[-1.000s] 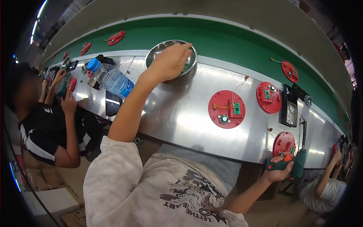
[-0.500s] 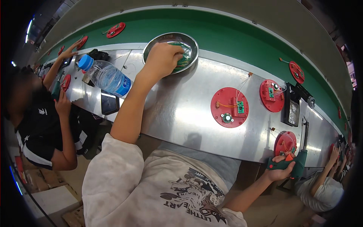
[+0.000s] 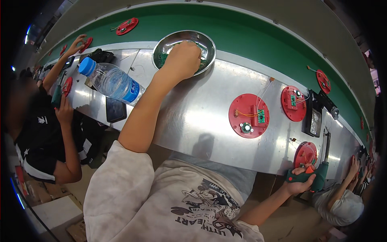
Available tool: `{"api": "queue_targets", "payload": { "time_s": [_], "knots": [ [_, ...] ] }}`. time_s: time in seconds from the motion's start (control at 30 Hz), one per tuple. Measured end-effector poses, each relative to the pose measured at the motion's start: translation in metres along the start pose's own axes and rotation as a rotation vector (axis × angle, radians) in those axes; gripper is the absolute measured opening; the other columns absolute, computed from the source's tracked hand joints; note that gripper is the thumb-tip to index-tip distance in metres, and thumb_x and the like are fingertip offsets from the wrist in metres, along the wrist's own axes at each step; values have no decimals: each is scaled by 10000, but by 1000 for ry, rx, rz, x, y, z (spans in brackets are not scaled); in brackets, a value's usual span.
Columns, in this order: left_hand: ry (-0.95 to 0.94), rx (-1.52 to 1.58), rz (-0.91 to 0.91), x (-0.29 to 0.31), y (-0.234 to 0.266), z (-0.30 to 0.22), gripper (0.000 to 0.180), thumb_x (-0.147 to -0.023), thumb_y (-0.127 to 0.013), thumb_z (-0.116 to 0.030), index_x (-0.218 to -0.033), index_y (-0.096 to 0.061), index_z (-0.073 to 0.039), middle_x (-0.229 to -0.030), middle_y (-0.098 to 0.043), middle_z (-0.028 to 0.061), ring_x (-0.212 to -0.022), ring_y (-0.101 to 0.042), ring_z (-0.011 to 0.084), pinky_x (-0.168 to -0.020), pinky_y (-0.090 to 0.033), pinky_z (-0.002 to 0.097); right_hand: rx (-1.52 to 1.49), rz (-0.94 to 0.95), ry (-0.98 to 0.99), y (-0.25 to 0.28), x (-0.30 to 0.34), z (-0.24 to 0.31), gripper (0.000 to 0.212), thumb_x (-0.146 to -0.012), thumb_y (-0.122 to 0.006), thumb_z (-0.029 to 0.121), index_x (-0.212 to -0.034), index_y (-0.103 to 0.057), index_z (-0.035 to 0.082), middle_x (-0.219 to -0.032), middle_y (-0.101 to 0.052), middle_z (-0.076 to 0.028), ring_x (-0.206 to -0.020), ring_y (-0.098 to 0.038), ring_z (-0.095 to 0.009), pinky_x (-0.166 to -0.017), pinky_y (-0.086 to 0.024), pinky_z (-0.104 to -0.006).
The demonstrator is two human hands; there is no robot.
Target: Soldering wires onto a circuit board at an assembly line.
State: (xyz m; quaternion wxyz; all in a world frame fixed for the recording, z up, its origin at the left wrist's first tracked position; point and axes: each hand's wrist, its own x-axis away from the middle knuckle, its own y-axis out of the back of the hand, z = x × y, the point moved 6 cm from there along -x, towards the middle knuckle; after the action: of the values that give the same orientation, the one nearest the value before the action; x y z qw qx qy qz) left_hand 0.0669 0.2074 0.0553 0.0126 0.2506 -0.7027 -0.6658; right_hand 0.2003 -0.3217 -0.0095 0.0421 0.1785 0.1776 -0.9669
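Steel bowl [image 3: 208,43] at 12 o'clock, shiny, round, holding thin green bits [image 3: 162,59]. Left hand [image 3: 183,60] now curled down into it, versus over the rim a second ago; picking looks underway. Fingertips hidden, can't tell if pinching. Right hand [image 3: 301,184], 4 o'clock, grips green plastic gun-shaped tool [image 3: 320,177].

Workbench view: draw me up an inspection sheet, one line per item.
Surface: shiny metal bench.
Job's things: bowl with green pieces; red discs bearing small boards; green tool with a long metal shaft.
Clutter: blue-capped bottle; dark slab; black tray.
Grips: left hand in the bowl, fingertips hidden; right hand around the tool.
Cables: thin wires on the discs; tool cord, nothing seen.
Surroundings: green strip behind, with more discs; co-worker at left, others at right.
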Motion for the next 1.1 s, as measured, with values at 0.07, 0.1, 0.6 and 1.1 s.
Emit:
{"api": "queue_targets", "payload": {
  "time_s": [0.07, 0.1, 0.6, 1.1],
  "knots": [
    [25, 17, 21, 1, 4, 1, 123, -823, -657, -116, -848, -738, -27, -910, -689, 150, -943, -637, 346, -859, -520, 451, 9, -20, 2, -1, -1, 1, 435, -1043, -389, 360, -1141, -525, -42, -976, -602, -135, -526, -522, -147, -489, -471, -267],
    [46, 37, 42, 1, 4, 2, 134, -843, -671, -130, -885, -722, -13, -938, -676, 138, -994, -616, 331, -887, -499, 444, 0, -12, -1, -2, -1, 0, 433, -1041, -389, 359, -1133, -524, -42, -970, -602, -135, -522, -522, -148, -481, -466, -268],
    [-374, 747, -158, 69, 50, -166, 104, -813, -664, -6, -915, -648, 2, -823, -641, 142, -723, -630, 314, -648, -513, 408, 201, 269, 123, -65, 27, 39, 548, -940, -537, 369, -1230, -478, -93, -972, -633, -233, -535, -589, -204, -535, -489, -289],
    [-451, 319, -428, 83, -8, -189, 141, -687, -667, -57, -800, -592, -20, -642, -476, 52, -547, -504, 208, -501, -418, 351, 325, 556, -260, -98, 39, 25, 467, -878, -650, 196, -1225, -584, -109, -988, -638, -193, -545, -557, -178, -487, -439, -275]
  ]
}}
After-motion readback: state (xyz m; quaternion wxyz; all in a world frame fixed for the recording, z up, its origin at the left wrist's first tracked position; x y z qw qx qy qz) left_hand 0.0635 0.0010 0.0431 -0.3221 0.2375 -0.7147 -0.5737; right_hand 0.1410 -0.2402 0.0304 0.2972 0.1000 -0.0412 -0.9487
